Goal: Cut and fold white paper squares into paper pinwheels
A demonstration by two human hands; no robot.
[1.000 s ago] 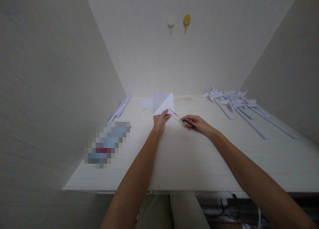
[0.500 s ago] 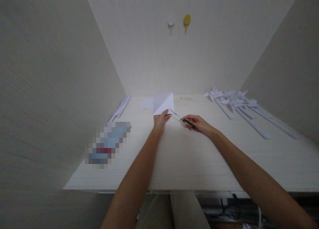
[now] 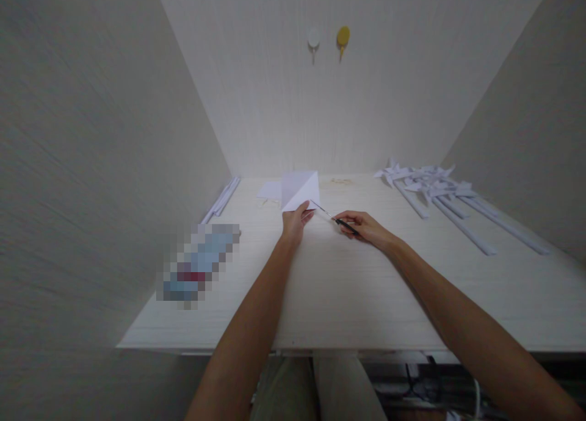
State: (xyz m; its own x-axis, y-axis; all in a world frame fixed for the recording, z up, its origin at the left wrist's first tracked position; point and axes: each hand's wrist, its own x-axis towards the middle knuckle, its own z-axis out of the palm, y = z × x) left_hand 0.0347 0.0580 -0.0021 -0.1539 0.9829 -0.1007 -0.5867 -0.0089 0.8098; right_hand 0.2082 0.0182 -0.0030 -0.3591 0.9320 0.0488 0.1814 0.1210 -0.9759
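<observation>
A square of white paper (image 3: pixel 297 186) with a diagonal crease is pinched at its lower edge by my left hand (image 3: pixel 293 223), thumb on top. My right hand (image 3: pixel 364 226) grips a pair of scissors (image 3: pixel 345 226) by the dark handles. Their thin metal blades reach to the paper's lower right corner, close to my left thumb. Whether the blades have cut into the paper I cannot tell. More white paper (image 3: pixel 269 190) lies on the table behind and left of the held square.
Several paper pinwheels (image 3: pixel 425 180) with rolled paper sticks (image 3: pixel 464 226) lie at the right. Rolled paper tubes (image 3: pixel 221 200) rest along the left wall, near a pixelated object (image 3: pixel 201 265). Two hooks, one yellow (image 3: pixel 343 36), one white (image 3: pixel 314 38), hang on the back wall.
</observation>
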